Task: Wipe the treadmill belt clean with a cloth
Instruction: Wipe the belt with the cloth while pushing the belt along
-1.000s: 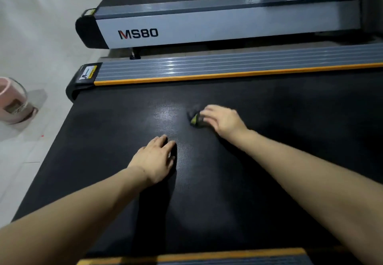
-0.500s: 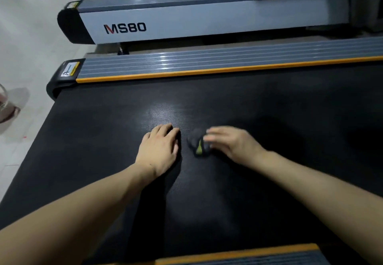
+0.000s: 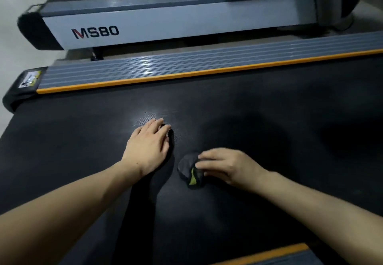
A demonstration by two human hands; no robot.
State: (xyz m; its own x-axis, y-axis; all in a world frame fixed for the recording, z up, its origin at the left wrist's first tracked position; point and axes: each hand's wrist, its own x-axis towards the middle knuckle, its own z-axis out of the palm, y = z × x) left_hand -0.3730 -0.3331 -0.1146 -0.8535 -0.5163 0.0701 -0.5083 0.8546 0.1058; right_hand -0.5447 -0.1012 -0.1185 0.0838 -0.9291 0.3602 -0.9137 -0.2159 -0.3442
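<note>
We see the black belt (image 3: 248, 119) filling most of the frame, its textured surface catching a pale sheen just above centre. Flat on it, left of centre, rests the left hand (image 3: 148, 147), fingers straight and spread forward. Just right of it and a little lower lies the cloth (image 3: 189, 170), a dark crumpled wad with a yellow-green patch, pressed to the belt by the fingers of the right hand (image 3: 226, 166). Both forearms reach in from the bottom corners. A grey ribbed rail (image 3: 186, 68) with an orange edge borders the belt along its upper side.
</note>
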